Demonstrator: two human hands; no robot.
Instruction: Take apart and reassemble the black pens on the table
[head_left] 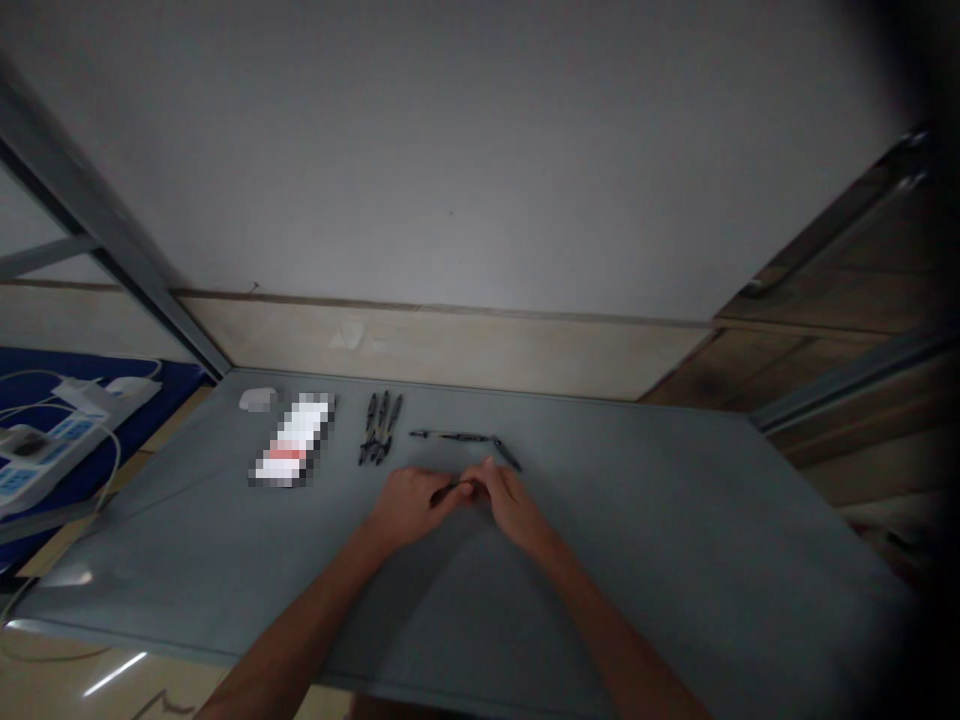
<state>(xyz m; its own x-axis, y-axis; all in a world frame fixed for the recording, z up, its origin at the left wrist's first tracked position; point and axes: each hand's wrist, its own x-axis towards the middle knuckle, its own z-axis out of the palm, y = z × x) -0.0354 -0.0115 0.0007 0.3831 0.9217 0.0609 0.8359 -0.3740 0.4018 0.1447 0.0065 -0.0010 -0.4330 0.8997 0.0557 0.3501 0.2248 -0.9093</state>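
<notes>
Above the middle of the grey table (300,570), my left hand (412,503) and my right hand (510,500) meet with fingers closed. Between their fingertips they pinch a thin dark pen part (454,485); most of it is hidden by the fingers. Just beyond the hands lies a slim pen piece (454,435) with a dark tip, roughly crosswise. A short black pen barrel (507,454) lies slanted at its right end. To the left of these, black pens (380,428) lie side by side in a small group, pointing away from me.
A blurred-out phone-like object (296,440) and a small white case (259,399) lie on the table's left side. Left of the table, a white power strip (56,450) with cables sits on a blue surface. A wall backs the table; grey metal posts (135,265) stand at the sides.
</notes>
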